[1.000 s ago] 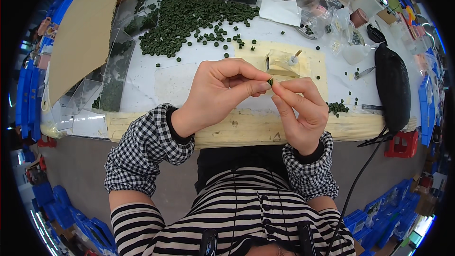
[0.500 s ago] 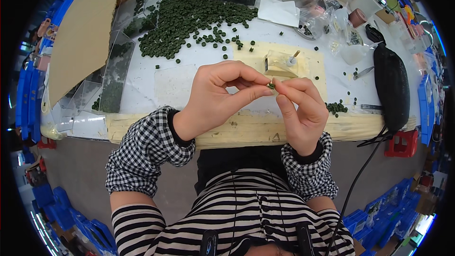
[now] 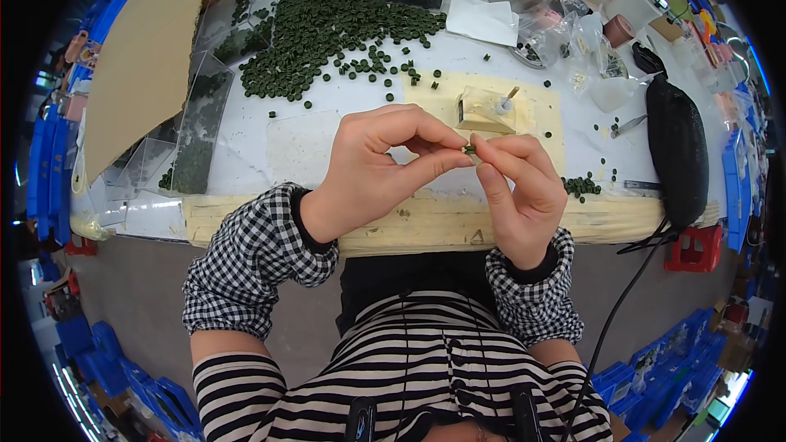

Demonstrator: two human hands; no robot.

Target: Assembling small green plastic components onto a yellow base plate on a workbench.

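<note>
Versus a second ago: the small green piece sits flatter at the fingertips, was tipped more on edge; right thumb is a bit farther from it. Piece is just in front of the yellow block, held off the table. Left hand pinches it, thumb and index; right hand has its index tip at it, can't tell if gripping or only touching. White table: big green pile left of and beyond the block, white tissue beyond, black pouch well right. Room: grey floor nearer than the block, red stool right and nearer.
</note>
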